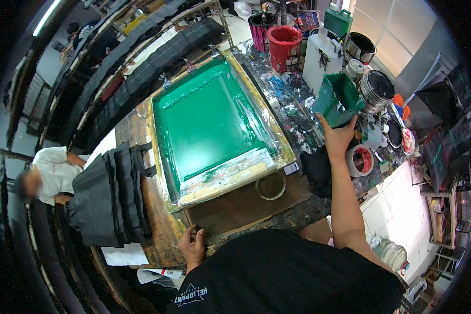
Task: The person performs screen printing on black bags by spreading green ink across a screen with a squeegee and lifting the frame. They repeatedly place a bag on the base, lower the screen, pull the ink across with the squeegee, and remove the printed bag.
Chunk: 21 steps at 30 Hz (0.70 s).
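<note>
A screen-printing frame [230, 183] lies tilted across the table, its mesh coated with wet green ink [204, 128]. My right hand [338, 137] grips a green, ink-smeared open container [338, 100] from below, to the right of the frame. At the table's front edge, by the frame's near left corner, rests my left hand [192, 245]; its thumb and fingers are apart and it holds nothing. A brown board [235, 212] shows under the frame's near side, with a pale ring [271, 187] on it.
Black fabric bags [102, 196] overlap at left, near a person in a white shirt [55, 172]. A red bucket [284, 49], white jug [322, 60], green jug [338, 20], stacked cans [376, 89] and tape roll [360, 160] crowd the right side. Black cloth [317, 172] lies beside my right forearm.
</note>
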Each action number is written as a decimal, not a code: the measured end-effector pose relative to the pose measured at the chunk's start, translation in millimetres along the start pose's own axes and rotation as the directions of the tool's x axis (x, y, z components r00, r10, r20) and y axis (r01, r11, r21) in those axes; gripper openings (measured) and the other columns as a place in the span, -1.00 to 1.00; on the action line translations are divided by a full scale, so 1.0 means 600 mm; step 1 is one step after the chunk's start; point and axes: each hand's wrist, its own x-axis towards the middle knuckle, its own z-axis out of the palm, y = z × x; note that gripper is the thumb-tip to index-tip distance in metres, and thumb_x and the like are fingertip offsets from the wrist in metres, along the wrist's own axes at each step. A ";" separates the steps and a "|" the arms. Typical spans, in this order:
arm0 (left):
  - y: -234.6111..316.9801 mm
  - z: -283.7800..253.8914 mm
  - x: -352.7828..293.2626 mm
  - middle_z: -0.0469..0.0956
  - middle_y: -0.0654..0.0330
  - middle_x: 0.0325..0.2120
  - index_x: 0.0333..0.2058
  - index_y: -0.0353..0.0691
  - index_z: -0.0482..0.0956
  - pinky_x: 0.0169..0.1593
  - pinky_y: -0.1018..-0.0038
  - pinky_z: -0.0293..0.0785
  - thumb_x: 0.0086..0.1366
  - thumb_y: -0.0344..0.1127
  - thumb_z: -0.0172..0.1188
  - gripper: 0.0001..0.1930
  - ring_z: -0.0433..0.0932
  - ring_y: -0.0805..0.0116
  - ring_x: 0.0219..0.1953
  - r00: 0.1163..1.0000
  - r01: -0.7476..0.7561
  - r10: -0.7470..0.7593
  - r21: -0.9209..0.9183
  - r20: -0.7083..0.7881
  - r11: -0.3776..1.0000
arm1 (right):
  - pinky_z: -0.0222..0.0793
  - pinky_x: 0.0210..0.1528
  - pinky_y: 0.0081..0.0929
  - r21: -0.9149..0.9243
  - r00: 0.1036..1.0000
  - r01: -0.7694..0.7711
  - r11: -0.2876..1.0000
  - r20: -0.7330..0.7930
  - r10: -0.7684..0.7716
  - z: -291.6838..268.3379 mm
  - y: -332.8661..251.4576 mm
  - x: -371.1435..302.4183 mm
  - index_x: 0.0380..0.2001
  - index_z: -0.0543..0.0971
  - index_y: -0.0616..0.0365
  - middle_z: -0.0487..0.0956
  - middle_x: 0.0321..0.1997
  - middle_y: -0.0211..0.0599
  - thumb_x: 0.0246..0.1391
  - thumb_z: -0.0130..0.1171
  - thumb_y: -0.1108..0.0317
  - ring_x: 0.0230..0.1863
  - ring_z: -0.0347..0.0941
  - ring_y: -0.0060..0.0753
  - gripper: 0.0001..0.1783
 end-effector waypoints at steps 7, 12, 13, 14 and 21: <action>-0.004 -0.002 -0.001 0.49 0.23 -0.58 -0.08 -0.41 0.70 -0.39 0.47 0.38 0.30 -0.18 0.46 -0.61 0.42 0.47 -0.52 0.999 0.032 -0.031 -0.036 0.012 0.999 | 0.26 0.40 -0.19 -0.177 0.999 0.034 0.984 -0.015 -0.037 -0.010 -0.009 -0.015 0.37 0.19 0.43 0.39 0.35 0.19 -0.20 0.71 0.11 0.34 0.37 0.00 0.21; -0.012 -0.007 0.014 0.58 0.25 -0.48 0.02 -0.42 0.65 -0.33 0.53 0.44 0.40 -0.18 0.36 -0.60 0.51 0.50 -0.47 0.999 -0.038 0.037 -0.093 -0.012 0.995 | 0.21 0.45 -0.18 0.087 0.998 0.054 0.995 0.032 -0.057 -0.053 -0.038 -0.044 0.37 0.18 0.40 0.39 0.33 0.14 0.06 0.56 0.24 0.37 0.34 -0.08 -0.01; -0.013 -0.006 0.022 0.59 0.23 -0.46 0.08 -0.43 0.60 -0.33 0.53 0.46 0.43 -0.18 0.33 -0.57 0.52 0.50 -0.46 0.999 0.053 -0.049 -0.242 0.021 0.969 | 0.22 0.45 -0.17 -0.055 0.998 0.057 0.997 0.022 -0.056 -0.069 -0.057 -0.059 0.35 0.21 0.39 0.40 0.33 0.10 0.10 0.52 0.26 0.36 0.34 -0.09 -0.08; -0.014 -0.003 0.031 0.60 0.22 -0.44 0.14 -0.44 0.55 -0.33 0.53 0.47 0.45 -0.17 0.30 -0.53 0.54 0.49 -0.45 0.994 0.113 -0.106 -0.351 0.039 0.930 | 0.23 0.44 -0.17 -0.156 0.999 0.054 0.986 0.014 -0.052 -0.089 -0.081 -0.079 0.34 0.24 0.37 0.41 0.33 0.06 0.13 0.49 0.28 0.36 0.34 -0.10 -0.14; 0.012 0.014 0.102 0.63 -0.10 -0.26 0.06 -0.37 0.39 -0.13 0.32 0.64 0.52 0.32 -0.09 -0.29 0.67 0.19 -0.23 0.918 0.377 -0.318 -0.775 0.239 0.506 | 0.30 0.28 -0.11 0.039 0.654 0.507 0.861 0.634 -0.414 -0.076 -0.254 -0.202 0.15 0.54 0.15 0.55 0.11 -0.04 0.02 0.48 0.26 0.17 0.43 0.06 -0.39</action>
